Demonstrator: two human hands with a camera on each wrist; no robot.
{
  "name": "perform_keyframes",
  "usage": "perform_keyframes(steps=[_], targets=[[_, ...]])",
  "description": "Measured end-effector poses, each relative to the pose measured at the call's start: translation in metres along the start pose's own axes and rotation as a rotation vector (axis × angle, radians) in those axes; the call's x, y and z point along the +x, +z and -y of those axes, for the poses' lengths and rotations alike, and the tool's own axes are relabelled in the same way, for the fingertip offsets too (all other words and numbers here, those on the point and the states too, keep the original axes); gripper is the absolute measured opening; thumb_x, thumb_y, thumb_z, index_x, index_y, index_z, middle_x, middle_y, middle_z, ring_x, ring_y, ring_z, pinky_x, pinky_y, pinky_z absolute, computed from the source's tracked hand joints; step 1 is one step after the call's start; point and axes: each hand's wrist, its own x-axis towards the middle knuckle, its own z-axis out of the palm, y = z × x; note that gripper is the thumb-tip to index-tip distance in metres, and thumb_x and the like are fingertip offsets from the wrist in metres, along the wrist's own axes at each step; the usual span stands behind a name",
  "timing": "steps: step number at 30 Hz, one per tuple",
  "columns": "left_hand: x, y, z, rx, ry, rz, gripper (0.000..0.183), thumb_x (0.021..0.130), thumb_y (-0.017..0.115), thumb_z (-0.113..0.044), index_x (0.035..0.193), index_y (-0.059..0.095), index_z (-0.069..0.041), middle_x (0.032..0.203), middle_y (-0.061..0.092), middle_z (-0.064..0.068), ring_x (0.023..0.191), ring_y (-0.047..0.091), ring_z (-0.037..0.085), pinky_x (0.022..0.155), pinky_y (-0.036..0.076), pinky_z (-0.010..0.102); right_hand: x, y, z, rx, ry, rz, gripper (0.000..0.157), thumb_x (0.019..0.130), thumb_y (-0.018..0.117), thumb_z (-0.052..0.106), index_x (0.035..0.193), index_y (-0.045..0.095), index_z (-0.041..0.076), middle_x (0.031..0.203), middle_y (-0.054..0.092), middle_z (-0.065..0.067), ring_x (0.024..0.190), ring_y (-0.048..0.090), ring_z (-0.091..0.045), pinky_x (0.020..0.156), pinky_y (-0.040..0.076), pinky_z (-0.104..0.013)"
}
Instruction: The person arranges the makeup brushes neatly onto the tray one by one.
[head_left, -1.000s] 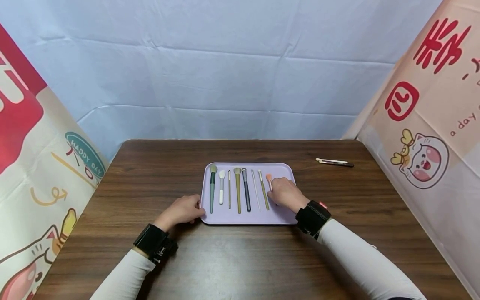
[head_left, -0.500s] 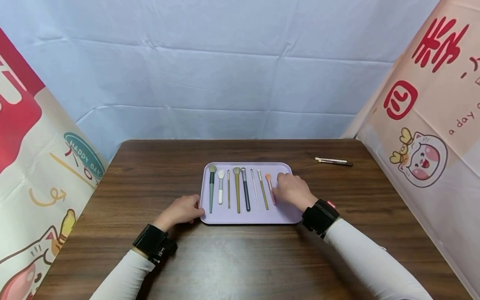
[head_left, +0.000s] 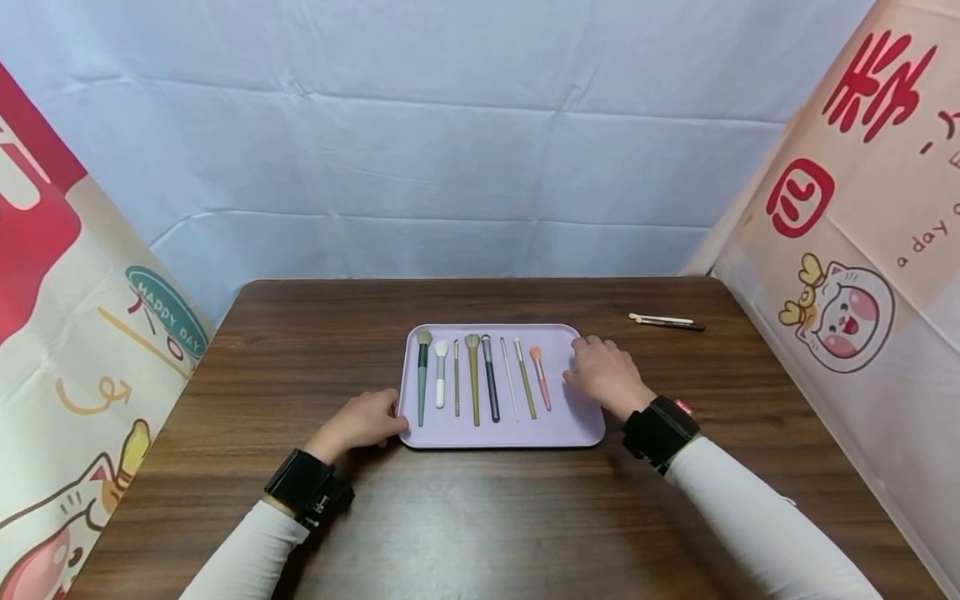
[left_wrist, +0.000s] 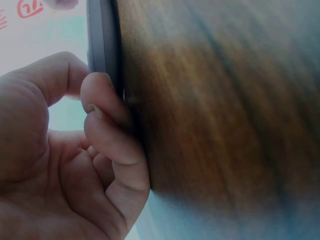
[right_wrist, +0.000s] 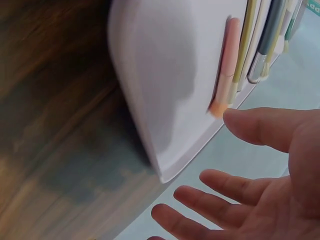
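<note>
A lilac tray [head_left: 502,437] holds a row of several makeup brushes lying side by side. Its left front edge is gripped by my left hand [head_left: 366,418], and in the left wrist view the curled fingers [left_wrist: 117,135] meet the tray's rim [left_wrist: 104,40]. My right hand [head_left: 606,377] is over the tray's right side, holding nothing; its fingers are spread and extended in the right wrist view. Nearest to it lies a pink makeup brush [head_left: 542,379] with orange bristles, rightmost in the row. A green brush [head_left: 422,375] lies at the row's left end.
Two slim brushes or applicators, one white [head_left: 667,319] and one black [head_left: 678,326], lie on the brown wooden table [head_left: 480,525] at back right. A pale cloth [head_left: 450,167] hangs behind the table, with printed cloths at both sides.
My right hand has let go of the pink brush, which now lies in the row, and has moved right toward the tray's edge. The left hand stays on the tray.
</note>
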Motion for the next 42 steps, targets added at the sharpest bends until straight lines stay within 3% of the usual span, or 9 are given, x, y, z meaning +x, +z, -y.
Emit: perform_keyframes(steps=[15,24,42], targets=[[0.001,0.0,0.001,-0.008,-0.009,0.002,0.01,0.088,0.065,-0.017,0.088,0.058,-0.009,0.067,0.061,0.002,0.056,0.059,0.015,0.058,0.045,0.029,-0.003,0.0,-0.028,0.02,0.011,-0.011,0.063,0.097,0.064,0.025,0.147,0.043,-0.007,0.145,0.045,-0.034,0.131,0.043,-0.055,0.102,0.037,-0.068],[0.001,0.0,0.002,0.013,0.015,-0.001,0.01,0.086,0.065,-0.016,0.085,0.057,-0.01,0.062,0.06,0.001,0.054,0.058,0.014,0.059,0.043,0.029,-0.004,0.0,-0.048,0.046,0.019,0.027,0.063,0.1,0.059,0.025,0.15,0.037,-0.007,0.149,0.038,-0.036,0.134,0.036,-0.058,0.104,0.031,-0.071],[0.0,-0.001,-0.001,0.017,0.003,-0.001,0.01,0.086,0.065,-0.016,0.085,0.057,-0.01,0.062,0.06,0.002,0.054,0.059,0.014,0.059,0.044,0.029,0.006,-0.001,-0.084,0.076,0.049,0.022,0.063,0.1,0.059,0.026,0.148,0.038,-0.008,0.149,0.031,-0.039,0.133,0.031,-0.061,0.102,0.031,-0.073]])
